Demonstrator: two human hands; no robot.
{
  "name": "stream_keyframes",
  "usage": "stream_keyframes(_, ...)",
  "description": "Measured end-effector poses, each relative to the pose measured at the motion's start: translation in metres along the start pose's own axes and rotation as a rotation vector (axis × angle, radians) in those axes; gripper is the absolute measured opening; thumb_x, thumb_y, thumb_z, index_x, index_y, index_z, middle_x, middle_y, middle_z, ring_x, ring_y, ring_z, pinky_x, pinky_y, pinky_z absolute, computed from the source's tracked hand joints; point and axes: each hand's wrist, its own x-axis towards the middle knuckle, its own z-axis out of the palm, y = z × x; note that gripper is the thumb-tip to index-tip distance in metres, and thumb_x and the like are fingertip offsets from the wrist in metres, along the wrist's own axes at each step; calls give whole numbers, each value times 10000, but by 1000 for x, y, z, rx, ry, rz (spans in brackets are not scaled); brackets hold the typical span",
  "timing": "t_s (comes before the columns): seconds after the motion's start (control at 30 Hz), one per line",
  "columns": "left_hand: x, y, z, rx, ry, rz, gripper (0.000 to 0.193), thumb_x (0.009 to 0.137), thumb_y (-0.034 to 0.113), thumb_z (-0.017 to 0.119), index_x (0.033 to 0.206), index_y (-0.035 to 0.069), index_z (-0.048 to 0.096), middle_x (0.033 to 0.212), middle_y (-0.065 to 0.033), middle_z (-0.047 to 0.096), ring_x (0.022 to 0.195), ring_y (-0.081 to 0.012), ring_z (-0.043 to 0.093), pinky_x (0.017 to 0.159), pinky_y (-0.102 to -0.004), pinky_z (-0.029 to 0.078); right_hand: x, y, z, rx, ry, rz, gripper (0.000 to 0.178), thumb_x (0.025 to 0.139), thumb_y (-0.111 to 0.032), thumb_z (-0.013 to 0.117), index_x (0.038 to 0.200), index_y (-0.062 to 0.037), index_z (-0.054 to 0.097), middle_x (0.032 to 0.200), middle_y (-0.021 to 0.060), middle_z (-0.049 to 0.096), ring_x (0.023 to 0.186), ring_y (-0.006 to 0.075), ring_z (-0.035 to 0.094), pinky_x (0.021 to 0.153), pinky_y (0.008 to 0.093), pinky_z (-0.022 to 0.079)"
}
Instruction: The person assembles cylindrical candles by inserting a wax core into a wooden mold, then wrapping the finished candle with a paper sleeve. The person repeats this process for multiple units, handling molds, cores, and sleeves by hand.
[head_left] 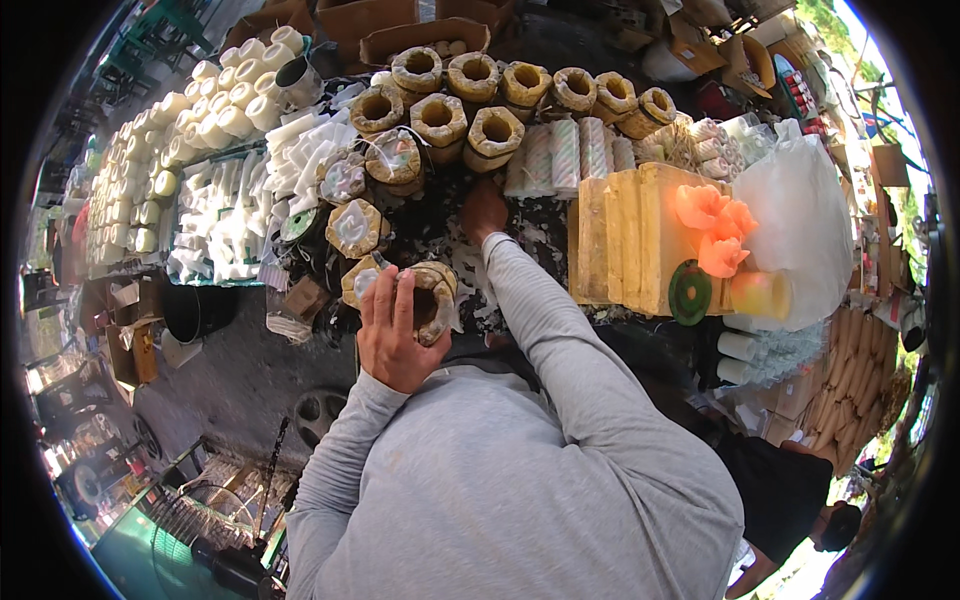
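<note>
My left hand (pixel 393 335) grips the rim of a tan, hollow mold (pixel 440 290) with a crusted edge and a dark hole, near the table's front edge. Its fingers lie over the rim on the left side. My right hand (pixel 484 210) reaches farther out, down at the dark, flaked tabletop (pixel 530 240), just in front of a hexagonal mold (pixel 494 138). Shadow and the angle hide its fingers, so I cannot see whether it holds anything. Left of the hands stand molds with whitish filling, among them one filled mold (pixel 355 228).
Several hollow molds (pixel 437 118) line the back. Pale striped candles (pixel 565 155) lie behind yellowish slabs (pixel 635 240) on the right, with orange flower-shaped pieces (pixel 715 220) and a plastic bag (pixel 795 230). White candles (pixel 220 210) fill the left. Another person (pixel 780 495) is at lower right.
</note>
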Motion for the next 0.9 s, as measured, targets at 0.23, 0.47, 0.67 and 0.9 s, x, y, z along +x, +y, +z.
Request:
stream_keyframes(0.23,4,-2,-9,-9,39,16,956,683,189,897,1524,-2,485,1487,-265,528,1308,-485,557,1058,-549,523,0,-3,-7,-615,-268,-664,523,940,-307,650,1405,-70,683,1470,248,628,1483,423,465,1222,536,359)
stream_keyframes(0.47,29,-3,-2,21,74,64,967,678,199,895,1524,-21,483,1490,-268,541,1298,-484,567,1110,-551,475,-46,41,47,-450,64,-828,579,912,-268,661,1403,38,633,1453,309,577,1416,457,485,1235,552,325)
stream_keyframes(0.67,90,-27,35,46,5,128,946,680,198,877,1523,2,494,1498,-252,537,1319,-463,547,1120,-527,474,-104,66,-2,-217,-24,-830,503,876,-222,664,1299,50,669,1410,282,602,1385,451,502,1159,524,417)
stream_keyframes(0.9,163,-51,104,120,-260,166,961,694,199,861,1548,47,448,1571,-189,466,1387,-427,488,1095,-489,538,-74,59,-17,-214,-116,-503,417,853,-267,757,1156,11,688,1212,211,655,1126,417,627,1007,508,517)
